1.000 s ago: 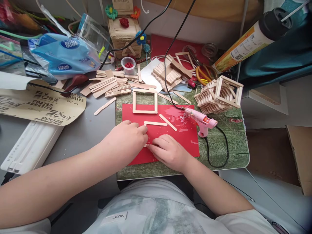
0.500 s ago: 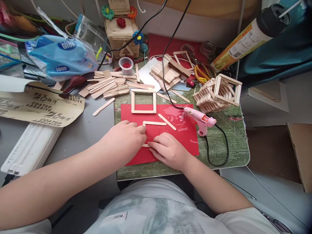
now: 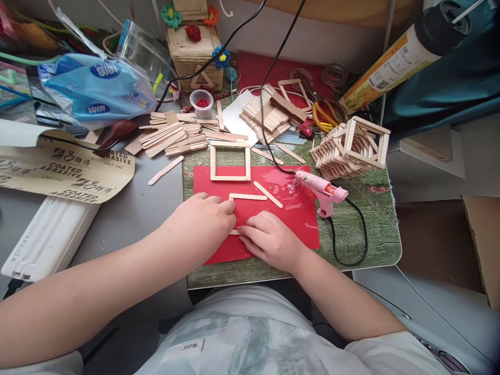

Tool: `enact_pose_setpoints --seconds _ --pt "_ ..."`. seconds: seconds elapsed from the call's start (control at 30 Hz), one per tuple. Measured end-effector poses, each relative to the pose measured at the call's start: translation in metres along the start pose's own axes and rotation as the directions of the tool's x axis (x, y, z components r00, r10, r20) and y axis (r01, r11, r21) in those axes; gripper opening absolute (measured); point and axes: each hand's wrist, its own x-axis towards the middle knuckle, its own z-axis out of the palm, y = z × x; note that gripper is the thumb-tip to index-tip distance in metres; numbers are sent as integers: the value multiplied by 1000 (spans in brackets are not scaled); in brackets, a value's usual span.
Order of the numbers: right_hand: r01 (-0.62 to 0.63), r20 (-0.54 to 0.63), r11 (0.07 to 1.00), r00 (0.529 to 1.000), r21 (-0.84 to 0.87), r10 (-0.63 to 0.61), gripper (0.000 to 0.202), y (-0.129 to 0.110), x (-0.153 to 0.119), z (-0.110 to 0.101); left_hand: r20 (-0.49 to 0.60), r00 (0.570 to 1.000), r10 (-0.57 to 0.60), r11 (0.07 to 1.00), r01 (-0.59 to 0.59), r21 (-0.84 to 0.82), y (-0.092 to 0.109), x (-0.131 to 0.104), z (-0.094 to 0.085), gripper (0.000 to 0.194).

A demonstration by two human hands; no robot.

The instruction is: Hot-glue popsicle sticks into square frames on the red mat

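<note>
Over the left part of a red sheet point(image 3: 300, 234), my left hand point(image 3: 209, 224) is closed on wooden craft sticks, with its fingertips mostly hidden. From under it, one craft stick point(image 3: 250, 197) reaches right, joined at a corner. Opposite, my right hand point(image 3: 271, 239) pinches the end of a lower craft stick point(image 3: 234, 232), of which only a short piece shows. A loose craft stick point(image 3: 267, 195) lies slanted just beyond my right hand. Above sits a finished-looking square stick frame point(image 3: 230, 179), touching the sheet's upper edge.
A pink hot glue gun point(image 3: 322, 190) lies right of the hands, its black cord looping on the green board point(image 3: 375, 245). Stacked stick frames point(image 3: 347, 151) stand behind it. Piles of craft sticks point(image 3: 172, 135), orange-handled pliers point(image 3: 324, 117) and a wipes pack point(image 3: 97, 94) are at the back.
</note>
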Motion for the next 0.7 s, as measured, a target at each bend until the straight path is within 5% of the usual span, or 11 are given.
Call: enact_pose_setpoints --seconds 0.4,0.7 --pt "-16 -27 999 999 45 17 18 -2 -3 -2 12 1000 11 999 -12 34 1 -2 1 2" --pt "-183 -119 969 979 -168 165 21 14 39 -28 188 982 1 998 -14 67 6 -8 -5 32"
